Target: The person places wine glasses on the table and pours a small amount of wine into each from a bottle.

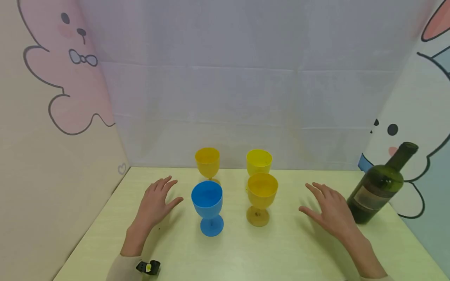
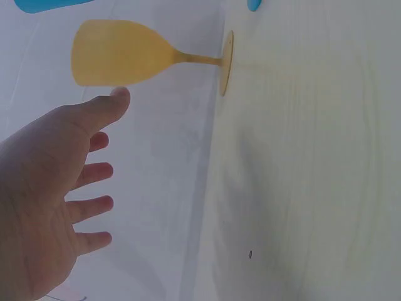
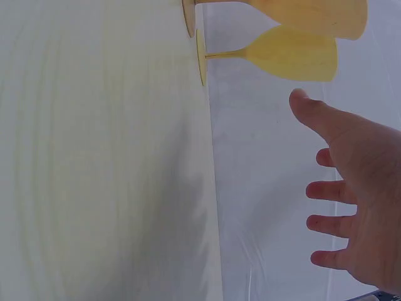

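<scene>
Four goblets would be several: a blue goblet stands front left, an orange-yellow goblet front right, another orange-yellow goblet behind the blue one, and a bright yellow goblet at the back right, partly hidden. My left hand hovers left of the blue goblet, fingers spread and holding nothing. On the other side my right hand is held over the table, fingers apart, between the goblets and a green wine bottle. Neither hand touches anything.
The pale wooden table meets a white sheet at its back edge. Printed cartoon panels stand at the left and right sides. A dark strap device sits at the left sleeve.
</scene>
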Action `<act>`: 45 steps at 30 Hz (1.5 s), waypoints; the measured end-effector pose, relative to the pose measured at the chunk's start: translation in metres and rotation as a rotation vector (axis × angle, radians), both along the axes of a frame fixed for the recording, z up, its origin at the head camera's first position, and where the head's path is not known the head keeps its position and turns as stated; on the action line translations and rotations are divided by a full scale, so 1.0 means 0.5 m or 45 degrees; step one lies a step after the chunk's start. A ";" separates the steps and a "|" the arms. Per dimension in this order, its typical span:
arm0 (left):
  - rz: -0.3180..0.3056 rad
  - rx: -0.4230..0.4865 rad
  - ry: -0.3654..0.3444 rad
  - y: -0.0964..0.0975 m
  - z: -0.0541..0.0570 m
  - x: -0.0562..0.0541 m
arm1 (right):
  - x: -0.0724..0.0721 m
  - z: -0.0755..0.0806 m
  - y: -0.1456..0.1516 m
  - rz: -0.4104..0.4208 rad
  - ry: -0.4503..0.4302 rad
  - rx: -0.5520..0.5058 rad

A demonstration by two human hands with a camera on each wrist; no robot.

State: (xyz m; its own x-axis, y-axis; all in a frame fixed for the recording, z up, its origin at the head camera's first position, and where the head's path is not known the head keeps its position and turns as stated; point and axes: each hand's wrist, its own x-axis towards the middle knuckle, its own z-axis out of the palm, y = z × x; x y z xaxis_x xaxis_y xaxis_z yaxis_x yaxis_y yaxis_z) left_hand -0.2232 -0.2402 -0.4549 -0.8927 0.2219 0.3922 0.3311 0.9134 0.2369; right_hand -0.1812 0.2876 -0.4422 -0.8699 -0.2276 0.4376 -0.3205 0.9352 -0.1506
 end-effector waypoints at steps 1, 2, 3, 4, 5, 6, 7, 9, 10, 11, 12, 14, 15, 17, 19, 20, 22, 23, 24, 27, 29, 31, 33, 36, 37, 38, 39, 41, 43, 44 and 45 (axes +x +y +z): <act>-0.011 0.025 0.021 0.001 0.001 -0.001 | -0.001 0.001 0.000 0.007 0.037 -0.012; -0.023 0.051 0.045 0.001 0.004 -0.002 | -0.002 0.002 0.001 0.011 0.069 -0.027; -0.032 0.078 0.065 0.002 0.007 -0.002 | -0.003 0.003 0.001 0.014 0.102 -0.044; -0.042 0.105 0.082 0.003 0.011 -0.001 | -0.004 0.004 0.001 0.017 0.136 -0.062; -0.049 0.124 0.102 0.003 0.014 -0.001 | -0.005 0.006 0.002 0.022 0.170 -0.082; -0.056 0.146 0.119 0.004 0.019 0.001 | -0.006 0.007 0.002 0.027 0.206 -0.101; -0.061 0.169 0.133 0.003 0.024 0.002 | -0.007 0.009 0.003 0.035 0.240 -0.120; -0.070 0.222 0.155 0.002 0.036 0.007 | -0.009 0.014 0.004 0.057 0.305 -0.159; -0.073 0.247 0.167 0.000 0.041 0.010 | -0.009 0.018 0.005 0.069 0.332 -0.178; -0.077 0.271 0.178 -0.001 0.047 0.013 | -0.009 0.021 0.005 0.077 0.355 -0.196; -0.083 0.302 0.184 -0.002 0.053 0.017 | -0.008 0.025 0.005 0.086 0.378 -0.212; -0.094 0.359 0.189 -0.001 0.065 0.023 | -0.007 0.033 0.006 0.096 0.417 -0.248; -0.102 0.385 0.188 0.001 0.070 0.027 | -0.006 0.036 0.006 0.096 0.433 -0.261; -0.118 0.433 0.182 0.008 0.082 0.034 | -0.003 0.043 0.008 0.092 0.461 -0.282; -0.126 0.476 0.175 0.018 0.092 0.041 | -0.001 0.048 0.010 0.088 0.477 -0.297; -0.132 0.498 0.174 0.024 0.097 0.044 | 0.000 0.051 0.011 0.086 0.480 -0.301; -0.140 0.535 0.183 0.035 0.108 0.051 | 0.002 0.054 0.013 0.082 0.484 -0.306; -0.146 0.555 0.188 0.041 0.113 0.054 | 0.003 0.056 0.015 0.080 0.485 -0.310; -0.152 0.574 0.193 0.047 0.119 0.057 | 0.003 0.057 0.016 0.078 0.489 -0.314; -0.179 0.602 0.206 0.065 0.139 0.065 | 0.005 0.062 0.021 0.077 0.507 -0.328; -0.195 0.598 0.208 0.080 0.152 0.070 | 0.007 0.067 0.024 0.077 0.522 -0.340; -0.216 0.593 0.208 0.095 0.164 0.076 | 0.010 0.072 0.027 0.070 0.533 -0.347; -0.241 0.594 0.205 0.111 0.175 0.082 | 0.013 0.078 0.029 0.061 0.537 -0.353; -0.295 0.628 0.194 0.137 0.191 0.092 | 0.018 0.085 0.031 0.049 0.540 -0.363; -0.313 0.636 0.190 0.146 0.196 0.095 | 0.020 0.087 0.032 0.047 0.545 -0.367; -0.334 0.643 0.184 0.156 0.201 0.098 | 0.022 0.090 0.033 0.044 0.552 -0.372; -0.353 0.647 0.180 0.166 0.205 0.100 | 0.024 0.092 0.034 0.040 0.561 -0.378; -0.394 0.651 0.174 0.186 0.212 0.102 | 0.027 0.096 0.035 0.029 0.584 -0.397; -0.436 0.656 0.158 0.205 0.219 0.104 | 0.031 0.101 0.037 0.011 0.614 -0.403; -0.458 0.659 0.148 0.215 0.222 0.106 | 0.033 0.104 0.038 0.006 0.631 -0.407; -0.478 0.660 0.140 0.223 0.224 0.107 | 0.034 0.107 0.040 0.008 0.649 -0.414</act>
State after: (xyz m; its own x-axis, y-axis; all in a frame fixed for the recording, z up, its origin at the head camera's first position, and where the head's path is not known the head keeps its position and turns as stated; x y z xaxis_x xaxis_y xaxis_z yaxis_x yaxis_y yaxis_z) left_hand -0.1699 -0.1286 -0.3427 -0.7399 0.2686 0.6167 0.6530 0.5070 0.5627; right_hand -0.1642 0.3076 -0.3888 -0.5316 -0.0168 0.8468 -0.4329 0.8647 -0.2546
